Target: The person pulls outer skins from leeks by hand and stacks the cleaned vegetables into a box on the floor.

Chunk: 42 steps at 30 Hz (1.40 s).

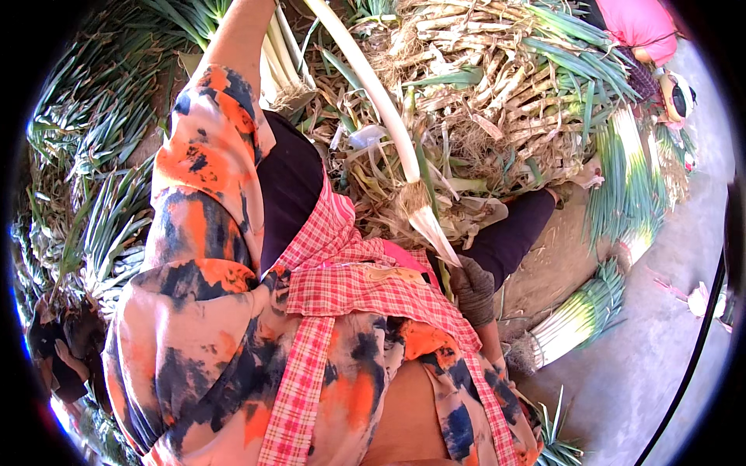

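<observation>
My right hand (473, 291), in a grey knit glove, is low by my right thigh. It is shut on a pale strip of outer skin (432, 228), which joins the root end of a long white green onion stalk (382, 102). The stalk slants up and leftward past the top edge, over a litter of peeled skins. My left forearm (240, 41) reaches up out of the picture, so the left hand is out of view. Next to that forearm, a bundle of white onion stalks (280, 64) rests with its roots towards me. A pink checked apron (355, 288) covers my lap.
Dry, untrimmed onions (507, 87) are heaped ahead. Tied onion bundles (574, 317) lie on the concrete floor (658, 349) to the right, near a black cable (688, 373). More green onions (93, 122) spread along the left. A person in pink (638, 26) is at upper right.
</observation>
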Each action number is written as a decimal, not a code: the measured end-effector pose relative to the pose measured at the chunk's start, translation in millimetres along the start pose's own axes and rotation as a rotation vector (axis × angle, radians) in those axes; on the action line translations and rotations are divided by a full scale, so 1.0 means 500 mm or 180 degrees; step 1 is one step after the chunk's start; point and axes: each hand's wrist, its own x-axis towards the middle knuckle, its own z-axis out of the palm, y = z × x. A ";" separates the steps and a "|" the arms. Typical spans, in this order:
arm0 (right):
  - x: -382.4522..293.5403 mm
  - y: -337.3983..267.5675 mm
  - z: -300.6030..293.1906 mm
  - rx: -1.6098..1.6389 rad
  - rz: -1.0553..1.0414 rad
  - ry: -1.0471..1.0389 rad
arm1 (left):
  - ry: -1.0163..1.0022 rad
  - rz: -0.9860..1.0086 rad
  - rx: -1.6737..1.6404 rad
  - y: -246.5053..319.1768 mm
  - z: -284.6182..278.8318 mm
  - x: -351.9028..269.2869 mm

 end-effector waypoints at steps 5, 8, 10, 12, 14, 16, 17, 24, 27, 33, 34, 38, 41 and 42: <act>0.019 0.046 -0.043 -0.1177 -0.0478 0.0705 | 0.0048 0.0252 0.0459 -0.014 -0.012 0.026; 0.119 -0.092 -0.034 -0.0131 -0.0710 0.1159 | 0.0447 0.0431 0.0600 -0.046 0.040 0.004; 0.183 -0.144 0.019 -0.0259 -0.1201 0.1166 | 0.0771 0.0614 0.0584 -0.104 0.149 -0.065; 0.241 -0.140 0.073 -0.0202 -0.1230 0.1013 | 0.0811 0.0819 0.1288 -0.143 0.205 -0.112; 0.321 -0.048 0.143 0.1408 -0.1175 0.0834 | 0.0364 0.0981 0.1839 -0.196 0.234 -0.126; 0.347 -0.075 0.106 0.3335 -0.0958 -0.0145 | -0.0186 0.0772 0.2042 -0.268 0.250 -0.119; 0.358 -0.075 0.083 0.3888 -0.0780 -0.0277 | -0.0436 0.0456 0.2437 -0.319 0.251 -0.115; 0.364 -0.167 0.068 0.4908 -0.0110 -0.1458 | -0.0286 0.0302 0.3187 -0.390 0.263 -0.264; 0.374 -0.104 0.116 0.3108 0.0232 -0.0023 | 0.0258 0.0678 0.4381 -0.359 0.272 -0.268; 0.342 0.040 0.121 0.1768 -0.0137 0.0074 | 0.0101 0.1150 0.4431 -0.250 0.318 -0.221; 0.330 0.000 0.124 0.1819 0.0019 -0.0030 | 0.0157 0.1206 0.4412 -0.210 0.313 -0.212; 0.325 0.044 0.139 0.2263 0.0857 -0.0101 | 0.0021 0.1509 0.3657 -0.021 0.279 -0.205; 0.315 0.037 0.148 0.1620 0.0982 -0.0177 | -0.0325 0.3661 0.5406 0.155 0.159 -0.139; 0.330 0.096 0.157 0.1335 0.0688 -0.0074 | -0.0339 0.3738 0.5192 0.196 0.140 -0.126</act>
